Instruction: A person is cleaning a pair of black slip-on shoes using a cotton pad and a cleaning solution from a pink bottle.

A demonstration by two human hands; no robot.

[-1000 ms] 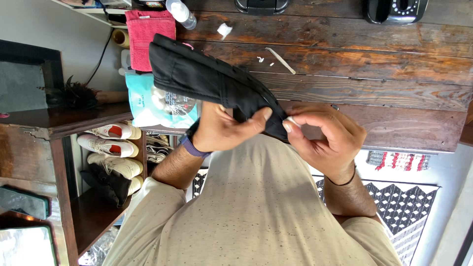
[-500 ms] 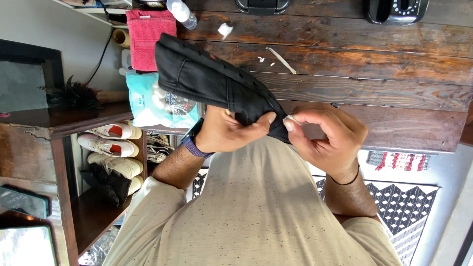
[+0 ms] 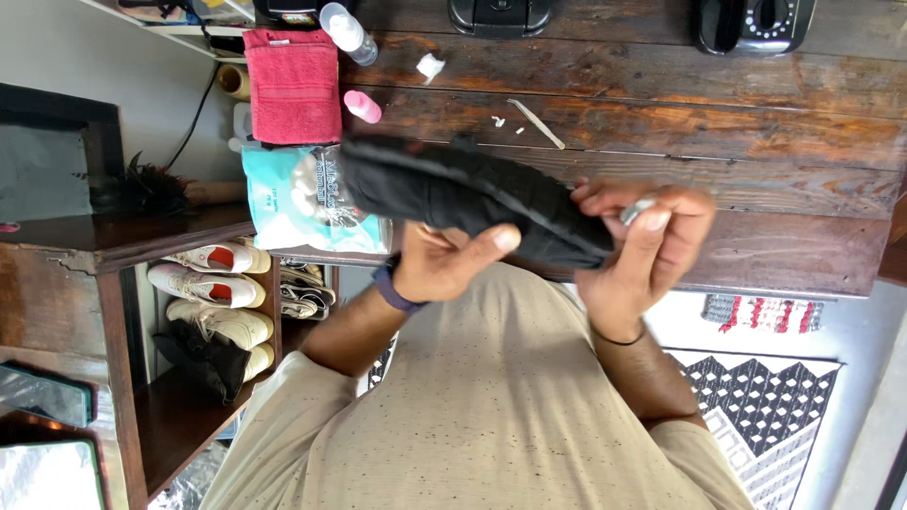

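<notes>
- Over the near edge of the wooden table, both hands hold one black shoe in the air, above the person's chest.
- Since half a second ago the shoe has tipped flatter, its long end now reaching toward the blue-and-white packet at the table's left end; both hands have shifted right.
- Left hand: fingers curled under the shoe, thumb pressed along its side (a purple band on that wrist).
- Right hand: fingertips pinched together on a small pale object at the shoe's end; what it is cannot be told, too blurred.
- Counts on the table: one red towel, one clear bottle, one small pink item, one crumpled white scrap, one thin pale stick, two dark devices along the far edge.
- Beside the table, left: shelf with several pale sneakers stacked.
- Open room: bare wood across the table's middle and right end; patterned rug below the near edge.
</notes>
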